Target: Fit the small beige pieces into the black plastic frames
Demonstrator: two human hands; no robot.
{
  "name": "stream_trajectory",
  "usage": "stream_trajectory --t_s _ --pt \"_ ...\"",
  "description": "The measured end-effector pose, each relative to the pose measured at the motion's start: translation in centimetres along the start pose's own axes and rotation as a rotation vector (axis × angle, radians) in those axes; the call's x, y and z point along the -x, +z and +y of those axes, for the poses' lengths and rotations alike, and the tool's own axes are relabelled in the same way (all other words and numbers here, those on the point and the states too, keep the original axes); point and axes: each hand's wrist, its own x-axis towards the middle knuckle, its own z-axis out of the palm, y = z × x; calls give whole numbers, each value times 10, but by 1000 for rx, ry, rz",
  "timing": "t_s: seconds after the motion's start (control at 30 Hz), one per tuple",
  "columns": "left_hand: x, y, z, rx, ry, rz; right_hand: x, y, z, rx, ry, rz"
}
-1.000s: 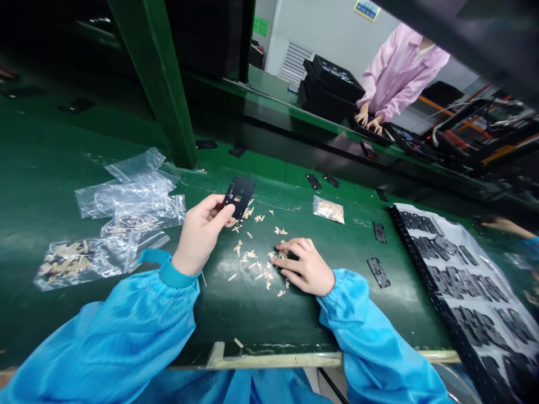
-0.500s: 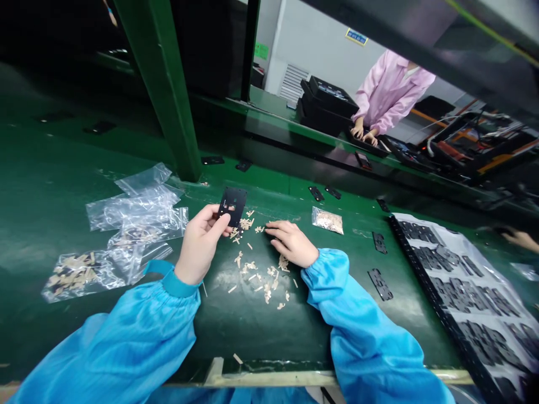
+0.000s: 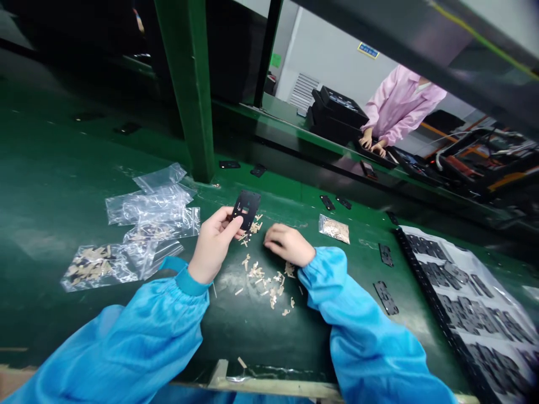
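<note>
My left hand [image 3: 214,244] grips a flat black plate with cutouts [image 3: 247,203], thumb on its face and fingers behind, holding it tilted above the table. Just right of it is my right hand [image 3: 289,244], low over the table, its fingers curled together; whatever is between the fingertips, if anything, is hidden. Small beige cut-out pieces [image 3: 275,289] lie scattered on the green table below and between the hands. More of these pieces sit behind the black plate, partly covered by it.
Clear plastic bags [image 3: 154,207] and a bag of beige pieces [image 3: 92,264] lie at left. A small filled bag [image 3: 334,228] is beyond my right hand. Loose black plates [image 3: 386,297] lie near a black tray [image 3: 429,303] of plates. A green post [image 3: 191,95] stands behind. A person in pink [image 3: 400,106] works opposite.
My right hand's fingers have curled in from a more stretched pose over the beige pieces. My left hand still holds the black plate. The whole view has shifted slightly.
</note>
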Motion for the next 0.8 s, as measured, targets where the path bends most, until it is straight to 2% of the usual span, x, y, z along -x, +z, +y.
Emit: stream_trajectory --t_s 0.1,0.2,0.33,0.43,0.57,0.8 --pt "-3 -1 -2 9 6 0 -32 3 17 21 116 43" --pt "-5 -3 -4 14 37 15 -49 10 23 41 181 52" --pt "-5 -4 -6 -81 81 17 -46 15 24 45 198 24" --pt "-5 -3 -7 -281 104 -39 -38 14 26 30 216 13" --pt "-4 -2 -8 -521 240 -70 -41 13 24 -6 251 42" --pt "-5 -5 -7 -592 284 -26 -49 16 18 -94 274 85"
